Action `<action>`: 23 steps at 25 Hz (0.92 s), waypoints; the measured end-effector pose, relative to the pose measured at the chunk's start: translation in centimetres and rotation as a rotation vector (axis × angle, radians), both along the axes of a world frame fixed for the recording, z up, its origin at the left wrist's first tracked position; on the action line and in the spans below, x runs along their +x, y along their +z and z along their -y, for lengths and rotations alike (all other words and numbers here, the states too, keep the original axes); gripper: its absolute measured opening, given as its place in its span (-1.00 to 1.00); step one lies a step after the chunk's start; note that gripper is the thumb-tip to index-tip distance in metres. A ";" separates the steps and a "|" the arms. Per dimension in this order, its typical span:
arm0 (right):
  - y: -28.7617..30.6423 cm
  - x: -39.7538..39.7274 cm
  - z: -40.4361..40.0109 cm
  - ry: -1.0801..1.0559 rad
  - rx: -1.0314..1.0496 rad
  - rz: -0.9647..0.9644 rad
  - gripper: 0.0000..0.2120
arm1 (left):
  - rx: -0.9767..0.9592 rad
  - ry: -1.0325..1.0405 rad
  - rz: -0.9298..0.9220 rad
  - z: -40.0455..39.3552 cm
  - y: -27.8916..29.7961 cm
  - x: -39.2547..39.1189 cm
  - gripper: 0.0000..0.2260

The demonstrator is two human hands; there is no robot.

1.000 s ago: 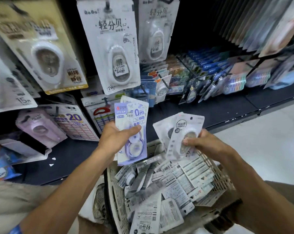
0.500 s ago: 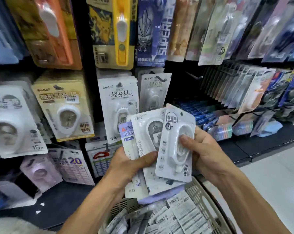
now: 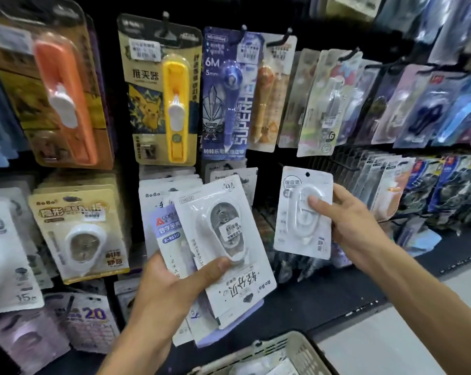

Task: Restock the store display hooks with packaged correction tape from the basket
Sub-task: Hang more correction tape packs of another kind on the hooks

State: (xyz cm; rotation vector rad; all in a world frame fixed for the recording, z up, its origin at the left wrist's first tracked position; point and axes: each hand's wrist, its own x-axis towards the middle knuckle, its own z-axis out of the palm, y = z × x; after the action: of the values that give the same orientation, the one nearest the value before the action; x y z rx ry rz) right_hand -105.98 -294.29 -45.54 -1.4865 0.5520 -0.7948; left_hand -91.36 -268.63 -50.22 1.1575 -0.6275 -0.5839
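1. Your left hand (image 3: 169, 290) is gripping a fanned stack of packs (image 3: 223, 250) (top one upside down).
2. Your right hand (image 3: 353, 220) is pinching one white pack (image 3: 302, 212) before the hooks (image 3: 337, 158), above the basket (image 3: 291, 350).

Single white correction tape pack (image 3: 303, 212), upright, hang hole at top, clear blister over a white oval dispenser, pinched by the right hand (image 3: 348, 220) with the thumb on the blister, held in front of the display hooks (image 3: 287, 32). Fanned stack of packs (image 3: 223, 239) gripped in the left hand (image 3: 175, 288): front one white and upside down with a grey-cored dispenser and a barcode sticker, a lavender-labelled one behind it. Beige slotted basket (image 3: 291, 347) at the bottom edge, more packs inside.
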 end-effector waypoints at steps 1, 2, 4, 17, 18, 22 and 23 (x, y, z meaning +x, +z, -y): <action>-0.1 0.5 0.3 -0.014 -0.013 0.003 -0.51 | 0.007 -0.002 -0.005 0.3 -0.3 0.1 -0.53; -0.3 0.8 0.7 -0.027 -0.033 -0.002 -0.54 | 0.017 0.002 -0.014 0.6 -0.4 0.1 -0.51; -0.3 1.1 1.4 -0.060 -0.069 -0.019 -0.67 | 0.028 -0.002 -0.036 1.2 -0.5 0.2 -0.55; 0.8 -0.4 1.3 -0.185 -0.059 -0.090 -0.89 | 0.003 -0.034 -0.004 3.7 -0.4 -0.4 -0.54; 1.0 -0.7 1.5 -0.205 -0.043 -0.095 -0.87 | 0.005 -0.023 -0.008 3.6 -0.3 -0.3 -0.49; 0.9 -1.1 1.2 -0.191 -0.063 -0.105 -0.79 | 0.008 0.021 0.008 2.8 -0.5 0.3 -0.31; 0.7 -0.7 0.9 -0.220 -0.070 -0.120 -0.76 | 0.004 0.010 0.008 2.8 -0.6 0.3 -0.33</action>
State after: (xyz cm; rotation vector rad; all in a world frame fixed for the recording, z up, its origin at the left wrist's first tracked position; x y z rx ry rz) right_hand -106.67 -295.15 -44.82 -1.5629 0.7952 -0.9067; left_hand -91.05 -271.44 -50.80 1.1665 -0.6279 -0.5726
